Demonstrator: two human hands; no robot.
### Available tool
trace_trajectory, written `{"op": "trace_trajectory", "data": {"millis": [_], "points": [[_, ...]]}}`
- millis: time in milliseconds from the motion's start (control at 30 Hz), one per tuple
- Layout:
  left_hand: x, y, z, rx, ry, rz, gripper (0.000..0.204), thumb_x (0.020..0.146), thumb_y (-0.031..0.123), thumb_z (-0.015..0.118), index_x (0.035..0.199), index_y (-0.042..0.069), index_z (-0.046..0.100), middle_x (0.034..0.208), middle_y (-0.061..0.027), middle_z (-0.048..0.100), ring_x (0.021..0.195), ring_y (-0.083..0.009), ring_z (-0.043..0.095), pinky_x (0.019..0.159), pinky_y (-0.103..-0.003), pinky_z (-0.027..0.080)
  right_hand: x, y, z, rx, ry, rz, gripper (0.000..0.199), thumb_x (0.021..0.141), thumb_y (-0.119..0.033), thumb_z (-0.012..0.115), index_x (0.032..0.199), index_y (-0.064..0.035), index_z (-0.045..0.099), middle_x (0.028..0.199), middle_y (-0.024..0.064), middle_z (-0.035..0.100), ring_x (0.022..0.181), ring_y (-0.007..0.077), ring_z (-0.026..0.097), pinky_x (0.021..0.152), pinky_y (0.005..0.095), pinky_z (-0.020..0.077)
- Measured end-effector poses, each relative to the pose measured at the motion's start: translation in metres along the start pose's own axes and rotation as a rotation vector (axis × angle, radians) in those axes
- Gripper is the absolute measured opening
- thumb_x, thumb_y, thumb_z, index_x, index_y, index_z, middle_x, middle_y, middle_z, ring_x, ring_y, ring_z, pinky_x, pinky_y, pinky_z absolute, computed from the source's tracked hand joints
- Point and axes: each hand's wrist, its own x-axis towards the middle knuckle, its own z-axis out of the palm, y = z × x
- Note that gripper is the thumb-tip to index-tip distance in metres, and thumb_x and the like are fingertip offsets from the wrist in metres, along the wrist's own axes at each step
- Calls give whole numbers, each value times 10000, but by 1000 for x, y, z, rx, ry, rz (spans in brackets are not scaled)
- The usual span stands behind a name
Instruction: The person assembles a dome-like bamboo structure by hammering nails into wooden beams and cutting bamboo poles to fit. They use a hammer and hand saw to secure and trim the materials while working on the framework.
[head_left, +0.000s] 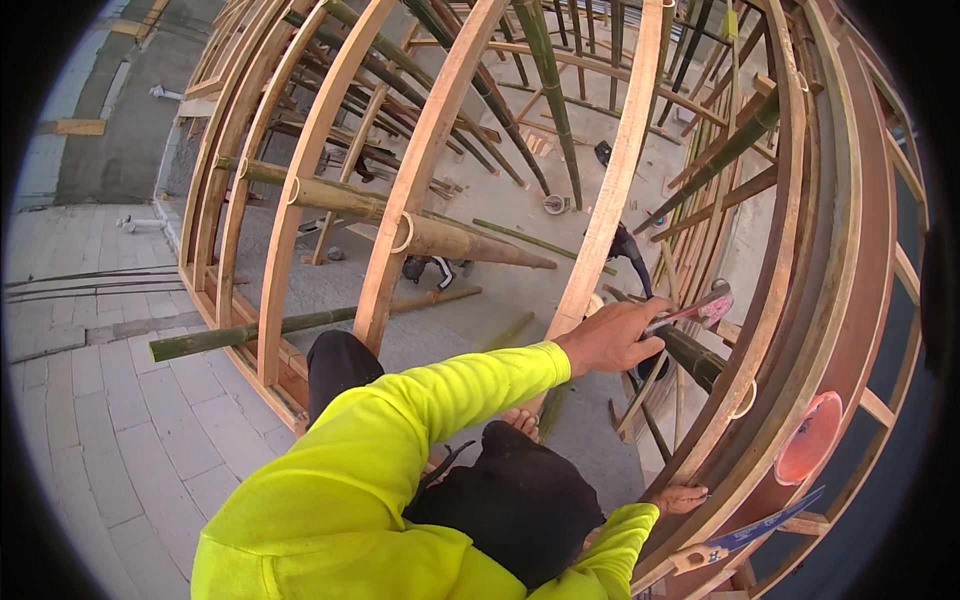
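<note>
Timber (778,300), long and curved, by right hand (680,499)

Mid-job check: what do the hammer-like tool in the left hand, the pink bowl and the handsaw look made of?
Hammer-like tool in the left hand: probably metal, by its grey sheen; the head's reddish patch may be paint.
Pink bowl: likely plastic, smooth and evenly coloured.
Handsaw: thin blue blade, perhaps coated metal; pale tan handle, apparently wood.
</note>
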Motion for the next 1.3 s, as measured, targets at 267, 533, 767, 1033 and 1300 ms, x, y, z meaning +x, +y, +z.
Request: {"op": "trace_trajectory", "data": {"millis": [267, 533, 767, 1033, 1300], "points": [[-128, -66, -37, -33, 552, 73, 458, 924, 133, 528, 1378, 171, 570, 1228, -192, 549, 1019, -411, 607, 911, -482, 472, 19, -29, -1, -71, -46, 125, 564, 1061, -430, 375, 1066, 80, 615, 1004, 240, 653, 905, 351, 619, 838, 457, 512], [-208, -23, -106, -139, 614, 61, 294, 897, 226, 641, 1143, 67, 654, 1188, -186, 517, 939, -390, 612, 845, -468, 491, -200, -353, 37, 633, -1124, -508, 489, 1087, -394, 307, 753, -56, 423, 1157, 151, 534, 1132, 249, 499, 1042, 454, 377], [-338, 97, -182, -171, 831, 138, 344, 871, 186, 661, 1196, 83, 616, 1191, -209, 496, 978, -430, 601, 836, -483, 497, -363, -547, -55, 440, -1684, -1074, 501, 1078, -404, 283, 994, 23, 532, 1582, 191, 225, 1390, 318, 368, 1201, 508, 148], [-482, 168, -226, -240, 951, -45, 386, 877, 160, 661, 1253, 83, 621, 1295, -182, 487, 1072, -401, 593, 896, -441, 497, -487, -616, -216, 385, -1915, -691, 497, 1087, -382, 322, 1287, 29, 516, 1609, 192, 220, 1400, 293, 346, 1150, 432, 287], [-600, 240, -239, -292, 1006, -264, 350, 961, 203, 562, 1285, 69, 568, 1283, -194, 493, 1082, -406, 582, 866, -447, 503, -552, -659, -324, 40, -2055, -938, 658, 1056, -335, 394, 1550, 48, 189, 1565, 257, 271, 1414, 347, 339, 1128, 423, 320]]}}
